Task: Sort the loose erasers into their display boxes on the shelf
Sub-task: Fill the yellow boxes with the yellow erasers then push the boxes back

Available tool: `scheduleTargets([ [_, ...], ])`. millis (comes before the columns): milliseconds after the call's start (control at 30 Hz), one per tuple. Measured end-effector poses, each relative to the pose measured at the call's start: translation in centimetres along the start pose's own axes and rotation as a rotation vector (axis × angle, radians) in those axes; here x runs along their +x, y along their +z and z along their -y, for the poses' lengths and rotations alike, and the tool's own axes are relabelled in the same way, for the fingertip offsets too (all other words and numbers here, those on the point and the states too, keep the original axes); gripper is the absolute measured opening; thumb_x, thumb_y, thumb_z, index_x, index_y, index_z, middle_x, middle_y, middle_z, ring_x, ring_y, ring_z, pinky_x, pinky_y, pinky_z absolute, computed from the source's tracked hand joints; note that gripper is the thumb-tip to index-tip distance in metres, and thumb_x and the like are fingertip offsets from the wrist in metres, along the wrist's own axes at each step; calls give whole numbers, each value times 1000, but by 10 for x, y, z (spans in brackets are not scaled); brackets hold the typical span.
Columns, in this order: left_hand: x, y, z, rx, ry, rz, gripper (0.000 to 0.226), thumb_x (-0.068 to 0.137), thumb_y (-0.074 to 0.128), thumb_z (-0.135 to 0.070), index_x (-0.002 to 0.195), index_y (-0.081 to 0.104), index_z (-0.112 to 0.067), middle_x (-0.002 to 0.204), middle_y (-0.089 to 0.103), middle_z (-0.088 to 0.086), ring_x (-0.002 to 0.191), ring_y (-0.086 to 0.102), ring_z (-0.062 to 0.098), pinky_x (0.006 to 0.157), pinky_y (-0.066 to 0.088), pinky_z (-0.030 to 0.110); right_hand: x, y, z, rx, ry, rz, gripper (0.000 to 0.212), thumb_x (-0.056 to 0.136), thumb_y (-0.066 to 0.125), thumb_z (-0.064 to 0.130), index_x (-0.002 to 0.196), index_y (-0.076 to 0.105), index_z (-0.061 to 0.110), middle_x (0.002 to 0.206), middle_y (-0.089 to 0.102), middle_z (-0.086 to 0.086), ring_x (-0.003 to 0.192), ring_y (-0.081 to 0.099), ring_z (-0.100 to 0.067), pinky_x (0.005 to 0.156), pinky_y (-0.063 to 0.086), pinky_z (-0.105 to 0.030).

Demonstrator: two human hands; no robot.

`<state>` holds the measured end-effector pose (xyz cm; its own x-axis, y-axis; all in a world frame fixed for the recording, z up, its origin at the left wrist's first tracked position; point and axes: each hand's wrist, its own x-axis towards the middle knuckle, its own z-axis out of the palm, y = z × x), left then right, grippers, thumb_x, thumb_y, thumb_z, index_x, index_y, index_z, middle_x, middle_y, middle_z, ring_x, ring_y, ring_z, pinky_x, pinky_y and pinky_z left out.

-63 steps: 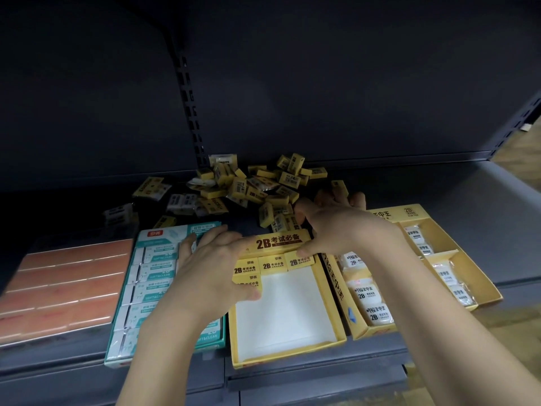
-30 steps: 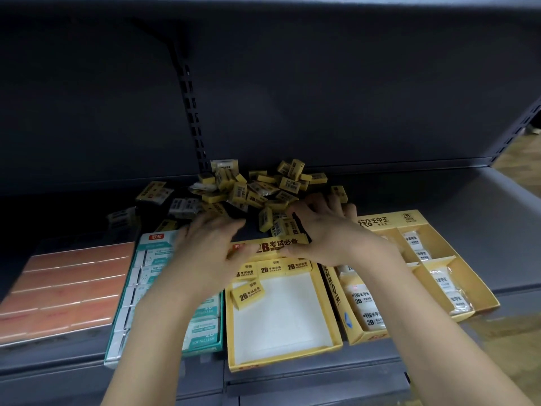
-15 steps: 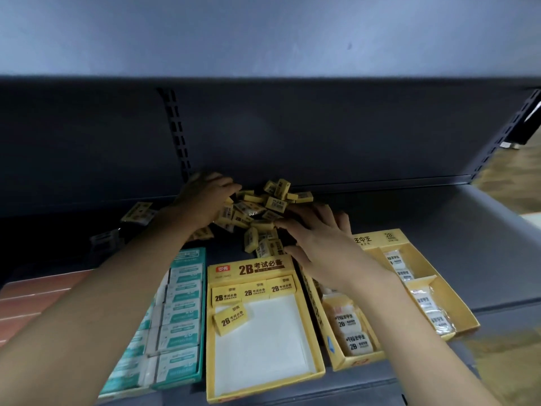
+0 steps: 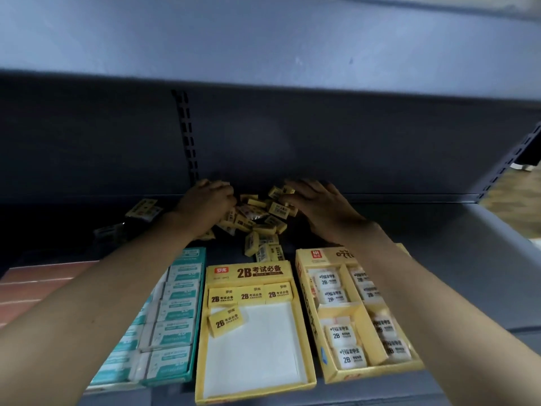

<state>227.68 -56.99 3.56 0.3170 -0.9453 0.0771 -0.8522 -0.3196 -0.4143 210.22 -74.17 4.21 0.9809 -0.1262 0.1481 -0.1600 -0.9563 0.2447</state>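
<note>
While both arms reach deep toward the back of the grey shelf (image 4: 456, 259), everything else sits along its front edge, so I read it from the left: a reddish-brown pack (image 4: 38, 291) at the far edge, then a teal display box (image 4: 172, 320) filled with rows of white-sleeved erasers, partly hidden under the left forearm. Farther back on that side a few stray erasers (image 4: 143, 209) lie in shadow. The left hand (image 4: 205, 206) rests knuckles-up on the left edge of the heap of loose erasers (image 4: 260, 221), its fingers curled down into the pile; whether they actually grip any I cannot tell. That heap of small yellow erasers lies against the rear wall, between the two hands, trailing forward toward the boxes. In front of it stands the yellow 2B display box (image 4: 251, 326), mostly bare white floor, with three yellow erasers (image 4: 250, 295) side by side in its top row and a fourth eraser (image 4: 227, 321) lying tilted just below them. The right hand (image 4: 317, 206) is on the right edge of the heap, palm down, fingers bent loosely over the erasers; from here I cannot tell whether it holds one. Beneath its forearm sits a divided yellow box (image 4: 354, 317) holding white wrapped erasers in its compartments.
</note>
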Motion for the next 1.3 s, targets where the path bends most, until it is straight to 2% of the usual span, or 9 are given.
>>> scheduleTargets([
  [333,-27,-5,7,-73,-197,3,46,91,44,-13,137,40,-15,143,38,4,128,36,25,97,41,36,34,33,-39,-466,-263,-115,59,68,61,11,127,60,21,135,54,-11,122,53,-32,100,42,-48],
  [467,-35,0,7,62,-189,-216,32,60,72,-10,93,71,-13,92,70,2,82,63,24,68,48,29,42,38,-41,-465,-284,-159,55,73,59,8,126,60,21,135,53,-13,122,52,-33,100,41,-49],
  [600,-41,0,5,73,-210,-300,30,69,46,-12,85,72,-16,83,69,-1,75,62,24,66,46,28,47,41,-43,-433,-320,-202,59,64,74,6,120,65,21,131,56,-16,118,55,-36,103,37,-48],
  [700,-42,3,2,89,-217,-348,34,71,41,-12,85,71,-16,82,69,-2,76,62,23,67,42,30,50,42,-43,-464,-337,-236,36,75,59,11,108,72,19,122,63,-16,112,59,-35,102,26,-44],
  [833,-43,6,-5,50,-220,-459,26,71,53,-9,89,72,-13,83,70,1,77,63,25,68,44,31,52,45,-39,-511,-275,-231,42,83,35,17,93,76,18,111,67,-10,106,62,-32,99,30,-42],
  [933,-45,7,-8,-175,-271,-467,35,62,77,-1,95,70,-9,91,71,7,75,67,28,64,53,34,50,44,-38,-473,-283,-327,39,81,39,16,97,74,18,108,67,-10,108,57,-31,95,35,-43],
  [1033,-50,1,-13,-564,-366,-480,31,78,67,3,107,65,-9,102,68,14,85,67,30,70,56,40,48,35,-26,-281,-196,-385,36,76,43,17,96,73,17,106,68,-8,109,58,-30,89,47,-43],
  [1167,-58,-9,-22,-917,-577,-613,22,84,63,-4,105,64,-9,96,68,7,87,65,19,75,52,27,40,7,7,63,18,-339,31,80,61,9,112,62,10,104,67,-15,96,64,-36,69,53,-43],
  [1300,-73,-17,-37,-1159,-706,-603,29,84,64,-2,110,63,-14,98,64,-1,80,59,2,70,43,5,27,-23,37,302,129,-320,28,96,46,24,123,49,17,104,65,-13,94,62,-36,72,46,-37],
])
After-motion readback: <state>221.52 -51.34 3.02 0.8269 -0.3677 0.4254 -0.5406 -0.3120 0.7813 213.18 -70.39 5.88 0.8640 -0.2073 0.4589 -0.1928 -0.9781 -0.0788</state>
